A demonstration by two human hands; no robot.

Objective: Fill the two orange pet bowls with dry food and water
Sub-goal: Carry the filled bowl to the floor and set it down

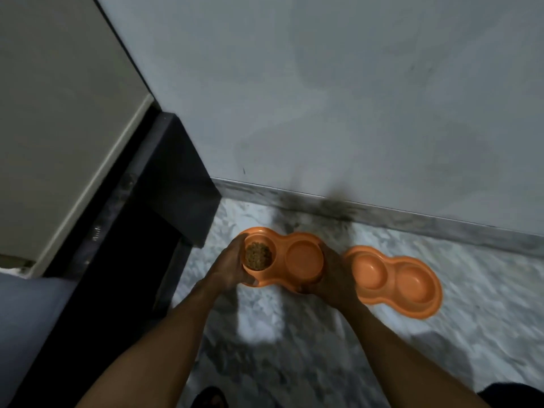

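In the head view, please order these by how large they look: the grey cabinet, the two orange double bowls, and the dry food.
Largest: grey cabinet.
Next: held double bowl and floor double bowl look alike. The left hand and right hand cover the held one's ends, so they are unranked.
Smallest: dry food.

A double pet bowl [303,257] is sitting between two hands: the left hand [231,267] is gripping its left end and the right hand [335,275] its right end. Dry food [258,255] is lying in its left well. A second double bowl [412,281] is lying on the floor [471,334] just right of the right hand, before the skirting [412,222] and wall [323,98]. A cabinet [59,128] is standing at far left.
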